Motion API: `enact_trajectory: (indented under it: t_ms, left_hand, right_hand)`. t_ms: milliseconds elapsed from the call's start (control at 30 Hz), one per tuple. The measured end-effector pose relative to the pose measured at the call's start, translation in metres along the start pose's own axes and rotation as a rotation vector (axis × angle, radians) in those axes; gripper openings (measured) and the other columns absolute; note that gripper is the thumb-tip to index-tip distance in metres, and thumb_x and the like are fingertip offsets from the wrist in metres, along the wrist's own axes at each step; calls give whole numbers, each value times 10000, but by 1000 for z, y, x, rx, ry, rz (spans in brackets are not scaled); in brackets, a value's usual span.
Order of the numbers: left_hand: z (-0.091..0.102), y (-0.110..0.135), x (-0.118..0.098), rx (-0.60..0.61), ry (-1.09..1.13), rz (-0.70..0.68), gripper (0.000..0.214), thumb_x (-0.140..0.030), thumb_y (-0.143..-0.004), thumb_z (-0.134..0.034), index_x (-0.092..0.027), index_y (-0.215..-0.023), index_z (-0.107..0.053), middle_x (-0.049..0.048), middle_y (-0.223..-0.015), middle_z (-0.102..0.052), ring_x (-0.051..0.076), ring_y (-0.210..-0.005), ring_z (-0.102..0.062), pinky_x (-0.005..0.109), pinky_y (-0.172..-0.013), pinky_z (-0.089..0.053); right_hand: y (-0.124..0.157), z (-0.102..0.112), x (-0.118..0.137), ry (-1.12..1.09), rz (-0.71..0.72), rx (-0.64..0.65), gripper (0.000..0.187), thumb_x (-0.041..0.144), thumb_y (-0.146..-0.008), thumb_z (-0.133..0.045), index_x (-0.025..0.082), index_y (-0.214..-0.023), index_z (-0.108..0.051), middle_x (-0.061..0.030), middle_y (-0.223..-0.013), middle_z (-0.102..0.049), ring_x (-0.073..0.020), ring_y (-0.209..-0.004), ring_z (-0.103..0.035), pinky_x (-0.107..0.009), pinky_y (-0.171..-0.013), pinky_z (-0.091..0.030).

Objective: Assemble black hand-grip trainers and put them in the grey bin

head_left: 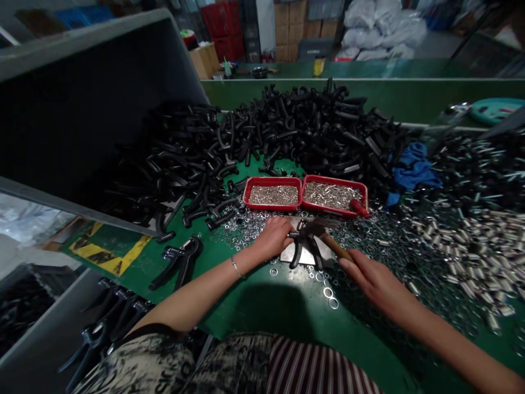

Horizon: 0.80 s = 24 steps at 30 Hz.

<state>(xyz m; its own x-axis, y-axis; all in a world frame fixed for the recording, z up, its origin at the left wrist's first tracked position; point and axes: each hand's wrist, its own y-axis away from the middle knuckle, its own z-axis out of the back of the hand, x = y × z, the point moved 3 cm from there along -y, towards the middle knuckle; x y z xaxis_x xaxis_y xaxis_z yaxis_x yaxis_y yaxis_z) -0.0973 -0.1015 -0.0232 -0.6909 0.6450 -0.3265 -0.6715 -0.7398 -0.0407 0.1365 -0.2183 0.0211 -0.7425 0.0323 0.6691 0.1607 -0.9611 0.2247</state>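
My right hand [363, 271] is wrapped round the wooden handle of a hammer [338, 250]. The hammer's dark head lies over the top of a black two-legged hand grip [298, 253], hiding part of it. That hand grip rests on a small metal plate [289, 255], legs pointing toward me. With bent fingers, my left hand [273, 238] pinches the upper left of the hand grip; the fingertips are partly hidden. Just beyond the plate stand two red trays, one with tiny metal pieces [273, 208] and one with small metal pins [328, 209].
Black plastic handles [287, 123] are heaped at the back and left, beside a large grey bin [176, 65]. Loose washers [328, 292] and metal sleeves [467, 257] spread to the right, near a blue cloth [414, 167]. Another hand grip [180, 261] lies at left.
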Motion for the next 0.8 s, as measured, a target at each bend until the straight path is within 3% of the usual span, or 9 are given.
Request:
enact_trajectory:
  t_ms: [100,200,467,633,700,800]
  left_hand:
    - [1,-4,2,14,-1,4,178,-270,-915,-620,-158,-1052,-632,94,-1088,-621,270,-1077,-510,408,-964,-379]
    - [4,-4,1,44,-24,19,176,-277,-923,-614,-145,-1038,-635,102,-1079,-622,273,-1064,-513,404,-954,-381]
    - [2,-6,-2,32,-113,3,151,-268,-926,-605,-135,-989,-638,110,-1077,-625,282,-1051,-522,423,-954,-396]
    - [-1,-7,-2,21,-147,-7,152,-257,-934,-586,-127,-988,-645,123,-1068,-627,294,-1052,-527,444,-945,-402]
    - [-3,-8,-3,15,-145,-2,155,-247,-935,-582,-122,-997,-647,132,-1078,-625,294,-1063,-526,442,-949,-398]
    - [-3,-6,-7,11,-153,-33,179,-254,-924,-603,-114,-1024,-649,136,-1085,-628,289,-1072,-530,421,-953,-390]
  right_hand:
    - [-16,0,7,218,8,-63,318,482,-1022,-315,224,-986,-496,-53,-774,-655,-221,-661,-628,-305,-617,-411]
    - [-27,-4,4,361,-12,42,279,446,-1018,-335,229,-905,-468,-59,-742,-657,-225,-637,-628,-292,-583,-375]
    - [-38,2,3,327,19,44,329,492,-1024,-324,240,-853,-451,-26,-690,-628,-206,-618,-616,-279,-586,-371]
    - [-63,14,0,297,-7,-102,334,491,-1011,-345,225,-877,-496,-53,-706,-638,-219,-655,-621,-294,-601,-396]
    - [-70,12,-2,281,-18,-51,310,466,-985,-397,215,-850,-520,-52,-680,-625,-214,-636,-609,-295,-587,-404]
    - [-70,8,0,71,-15,84,402,555,-968,-382,222,-809,-541,-23,-632,-597,-192,-575,-580,-300,-556,-436]
